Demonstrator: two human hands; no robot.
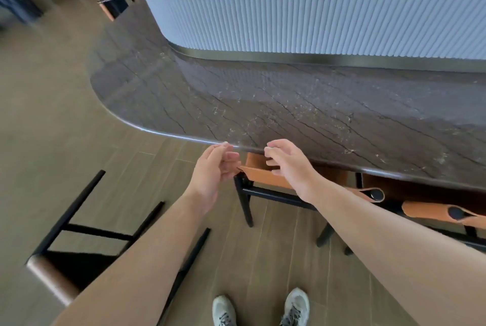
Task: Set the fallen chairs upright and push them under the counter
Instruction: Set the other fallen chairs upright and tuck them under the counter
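Forearms fill the near frame, grey sneakers (260, 308) on the wood-plank floor (39, 141) between them.

Near left: fallen chair (86, 241) on its side, black legs pointing far and up, rounded brown seat edge at the near-left corner. Not yet righted. It partly hides behind the left forearm.

Centre: left hand (210, 170) loosely cupped, fingers relaxed, holding nothing; fingertips just beside the tan corner of the upright chair (265, 178). Right hand (286, 162) fingers half-curled over that chair's tan top edge, hovering or barely touching; cannot tell if it grips. That chair stands on its legs, seat already partly under the desk (289, 104) lip.

Right: another tan chair (434, 214) tucked under the desk edge, strap loops showing.

Far left: one more chair (115, 2) at the rounded desk end, blurred.

Handling, my read:
- Frame looks like thin black metal tube or painted wood: stiff, moderate weight, two-hand lift is fine.
- Tan parts look like leather slings: soft and flexible, bad for pushing. Grip the rigid frame at the back corners instead.
- Fallen one: grab the back rail plus a leg crossbar, pivot on the floor-side legs.
- Smooth floor: legs should slide easily. Watch the back clearing the stone desk lip.
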